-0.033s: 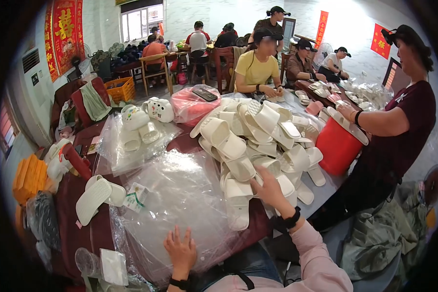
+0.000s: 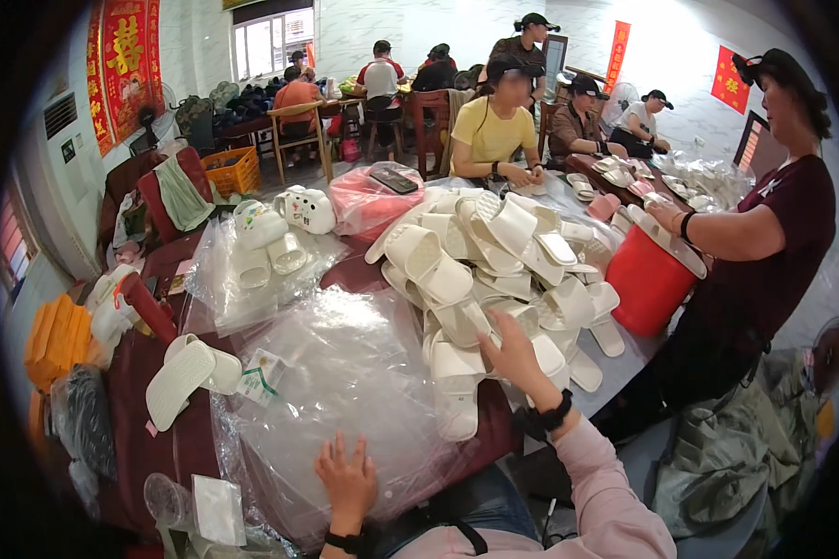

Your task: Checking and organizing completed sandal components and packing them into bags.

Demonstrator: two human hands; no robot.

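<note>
Fingers spread, my left hand (image 2: 347, 477) rests flat on a stack of clear plastic bags (image 2: 336, 373) on the dark red table covering. My right hand (image 2: 520, 357) reaches to the near side of a heap of cream-white slide slippers (image 2: 433, 261), fingers stretched and apart, holding none of them. Its fingertips are at the slippers; whether they touch is hard to tell. One slide slipper (image 2: 456, 391) lies sole toward me, just left of that hand. A pair of white slippers (image 2: 182, 380) lies left of the bags, beside a small printed card (image 2: 262, 377).
Two white clogs (image 2: 259, 226) and more slippers sit on bags at the back left. A phone (image 2: 394, 180) rests on a pink plastic-wrapped bundle (image 2: 364, 207). At right, a co-worker stands handling slippers at a red bucket (image 2: 653, 279). Other people sit across the table.
My right hand has shifted very slightly away from me along the slippers. My left hand stays put on the bags.
</note>
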